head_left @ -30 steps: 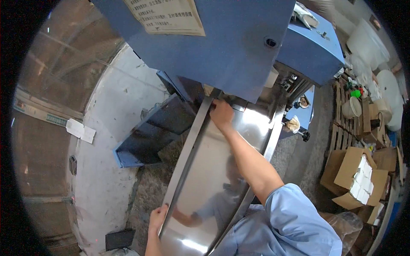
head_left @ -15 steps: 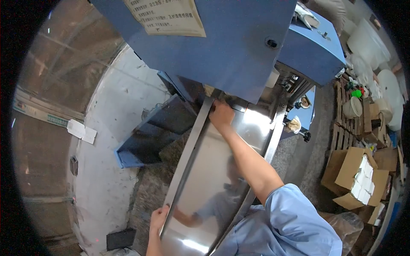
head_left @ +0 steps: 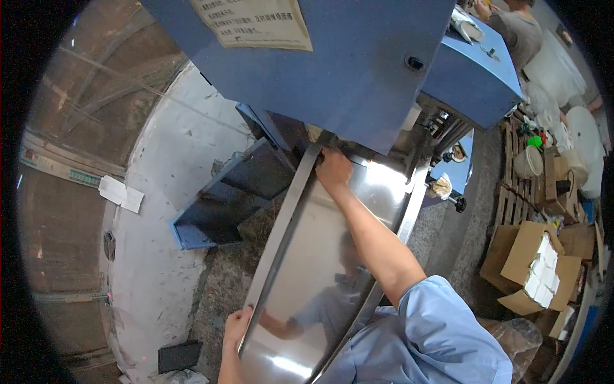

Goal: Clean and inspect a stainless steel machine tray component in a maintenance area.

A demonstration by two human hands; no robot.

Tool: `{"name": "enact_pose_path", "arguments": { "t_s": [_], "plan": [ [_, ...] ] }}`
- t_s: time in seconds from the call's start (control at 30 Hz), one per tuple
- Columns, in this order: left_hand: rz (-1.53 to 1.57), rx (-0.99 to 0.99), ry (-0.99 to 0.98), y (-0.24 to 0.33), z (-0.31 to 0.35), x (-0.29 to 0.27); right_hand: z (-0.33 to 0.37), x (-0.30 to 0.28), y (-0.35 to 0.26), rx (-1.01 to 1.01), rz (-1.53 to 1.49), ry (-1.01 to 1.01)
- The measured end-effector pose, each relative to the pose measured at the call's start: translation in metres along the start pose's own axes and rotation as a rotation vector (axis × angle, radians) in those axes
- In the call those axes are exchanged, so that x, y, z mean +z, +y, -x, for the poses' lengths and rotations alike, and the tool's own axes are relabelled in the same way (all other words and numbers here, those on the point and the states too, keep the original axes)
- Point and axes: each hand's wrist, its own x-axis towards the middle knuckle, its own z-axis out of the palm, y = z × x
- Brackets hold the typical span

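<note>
Blue housing [head_left: 307, 83] stands beyond the right hand [head_left: 334, 171], a carton [head_left: 523, 248] well right.

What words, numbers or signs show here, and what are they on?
Cream notice on the blue machine: rows of dark printed characters, not copied out here; its top is cut off.
Pale strip at far left: green marks, too small to read.
I can make out no other lettering.

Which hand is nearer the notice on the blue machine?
Right. The right hand is at the far end of the metal tray, below the notice; the left hand is farther back, at the left rim.
</note>
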Motion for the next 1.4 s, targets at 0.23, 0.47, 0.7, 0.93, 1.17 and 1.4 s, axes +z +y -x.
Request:
{"name": "enact_pose_path", "arguments": {
  "t_s": [0.23, 0.47, 0.7, 0.93, 1.17, 1.4],
  "plan": [
    [0.012, 0.018, -0.015, 0.020, 0.012, 0.001, 0.004, -0.003, 0.001, 0.028, 0.020, -0.012],
    [-0.007, 0.032, -0.011, 0.009, 0.006, 0.001, 0.003, -0.008, -0.007, 0.039, 0.035, -0.074],
    [0.015, 0.035, -0.011, 0.007, 0.004, 0.001, 0.000, 0.005, 0.003, 0.062, -0.029, -0.033],
    [0.024, 0.049, -0.010, 0.004, 0.004, 0.000, 0.000, 0.000, 0.002, -0.004, 0.019, -0.067],
    [-0.023, 0.064, 0.018, 0.021, 0.012, 0.002, -0.008, -0.006, -0.002, 0.070, 0.095, -0.192],
    [-0.003, 0.018, 0.034, 0.014, 0.012, 0.000, -0.009, -0.007, -0.003, 0.017, 0.101, -0.168]
  ]
}}
